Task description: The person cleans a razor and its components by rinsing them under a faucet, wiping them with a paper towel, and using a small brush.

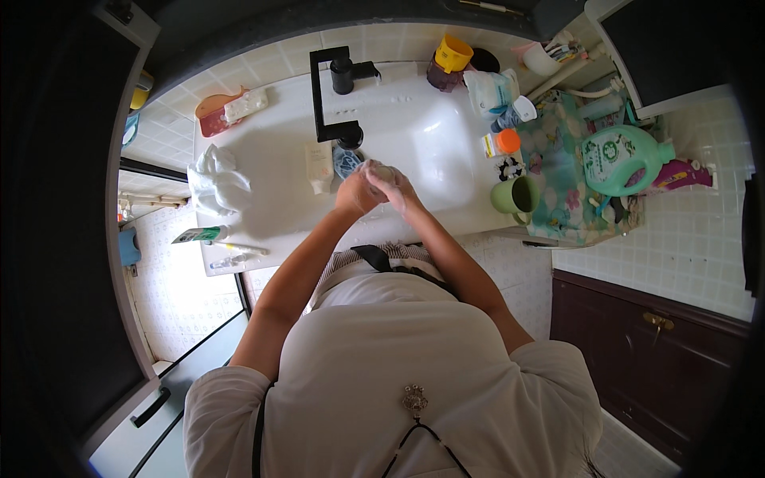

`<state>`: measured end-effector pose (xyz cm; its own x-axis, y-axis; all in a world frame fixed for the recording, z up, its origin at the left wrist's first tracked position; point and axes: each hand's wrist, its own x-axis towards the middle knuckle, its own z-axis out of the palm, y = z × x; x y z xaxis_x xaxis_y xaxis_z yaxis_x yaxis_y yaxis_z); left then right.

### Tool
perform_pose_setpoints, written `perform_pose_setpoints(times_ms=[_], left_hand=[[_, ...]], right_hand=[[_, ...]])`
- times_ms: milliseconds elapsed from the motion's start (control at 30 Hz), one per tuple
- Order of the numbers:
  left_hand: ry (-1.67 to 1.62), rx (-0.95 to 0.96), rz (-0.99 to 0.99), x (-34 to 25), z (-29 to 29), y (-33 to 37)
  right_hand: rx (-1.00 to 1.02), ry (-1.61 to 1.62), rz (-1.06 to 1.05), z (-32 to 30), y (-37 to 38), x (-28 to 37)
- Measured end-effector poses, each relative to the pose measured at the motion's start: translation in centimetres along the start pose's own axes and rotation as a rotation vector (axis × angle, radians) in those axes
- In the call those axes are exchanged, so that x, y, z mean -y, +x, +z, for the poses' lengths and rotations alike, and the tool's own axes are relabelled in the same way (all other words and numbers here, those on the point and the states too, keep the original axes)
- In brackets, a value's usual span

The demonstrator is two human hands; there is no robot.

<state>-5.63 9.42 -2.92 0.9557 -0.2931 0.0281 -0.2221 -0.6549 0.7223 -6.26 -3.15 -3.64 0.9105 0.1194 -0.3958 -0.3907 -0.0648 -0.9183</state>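
Note:
My left hand (356, 193) and my right hand (396, 188) are pressed together over the white sink (434, 187), below the black faucet (349, 131). White foam coats both hands. The fingers are closed around one another, and whether anything lies between them is hidden. Just past the left hand is a dark oval item with a pale pattern (347, 162), partly covered by the hand. Beside it a cream-coloured squeeze tube (319, 167) lies on the sink's flat left part.
Left: crumpled white cloth (217, 182), pink soap dish (213, 115) with white bar, green-white tube (199, 234), toothbrush (243, 248). Right: green mug (516, 197), orange-capped bottle (504, 143), yellow cup (454, 52), green detergent jug (621, 161) on a flowered cover.

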Motion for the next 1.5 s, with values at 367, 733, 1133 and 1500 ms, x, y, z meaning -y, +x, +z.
perform_pose_setpoints(times_ms=[367, 733, 1133, 1500], left_hand=[[-0.367, -0.166, -0.178, 0.6, 0.8, 0.1], [-0.029, -0.112, -0.085, -1.6, 0.3, -0.2], [0.035, -0.142, -0.067, 0.9, 2.0, 0.1], [-0.002, -0.071, -0.109, -1.3, -0.2, 1.0]], right_hand=[[0.173, 0.111, 0.049, -0.7, -0.7, 0.9], [-0.253, -0.215, -0.157, -0.5, 1.2, -1.0], [-0.006, -0.093, -0.086, 0.1, 1.2, -0.6], [-0.005, -0.007, -0.017, -0.6, -0.1, 0.8]])
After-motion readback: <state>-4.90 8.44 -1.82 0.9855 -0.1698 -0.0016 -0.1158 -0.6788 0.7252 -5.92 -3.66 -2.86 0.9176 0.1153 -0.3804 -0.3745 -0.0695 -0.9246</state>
